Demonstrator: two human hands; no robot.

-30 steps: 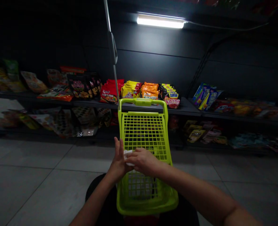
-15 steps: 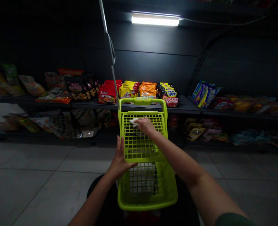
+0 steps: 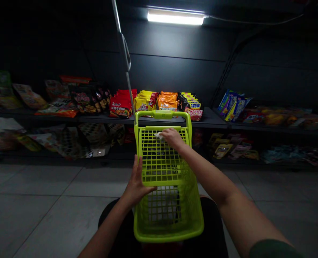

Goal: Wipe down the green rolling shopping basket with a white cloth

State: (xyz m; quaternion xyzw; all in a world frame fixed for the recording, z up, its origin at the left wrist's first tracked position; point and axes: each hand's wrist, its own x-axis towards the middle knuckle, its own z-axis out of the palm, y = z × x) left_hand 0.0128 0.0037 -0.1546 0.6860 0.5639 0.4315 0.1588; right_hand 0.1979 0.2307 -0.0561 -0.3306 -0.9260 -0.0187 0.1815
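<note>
A lime-green plastic shopping basket (image 3: 169, 238) stands between my knees, its telescopic metal pull handle (image 3: 116, 16) slanting up at the far left corner. Its upper mesh panel (image 3: 162, 183) faces me. My left hand (image 3: 137, 184) grips the panel's left lower edge, thumb across the front bar and fingers along the side. In my right hand (image 3: 172, 138) is a crumpled white tissue (image 3: 158, 135), pinched and pressed against the upper part of the mesh. The fingertips behind the tissue are partly hidden.
A dark shelf (image 3: 212, 120) runs ahead with red noodle packets (image 3: 121, 104), yellow packets (image 3: 145, 101), orange packets (image 3: 167, 101) and blue snack bags (image 3: 233, 105). More bags lie on the lower shelf. A lamp (image 3: 175, 17) glows above; grey floor tiles (image 3: 40, 215) lie around.
My right hand has slid slightly right and up across the mesh with the tissue. My left hand keeps its hold on the basket. The view has shifted slightly.
</note>
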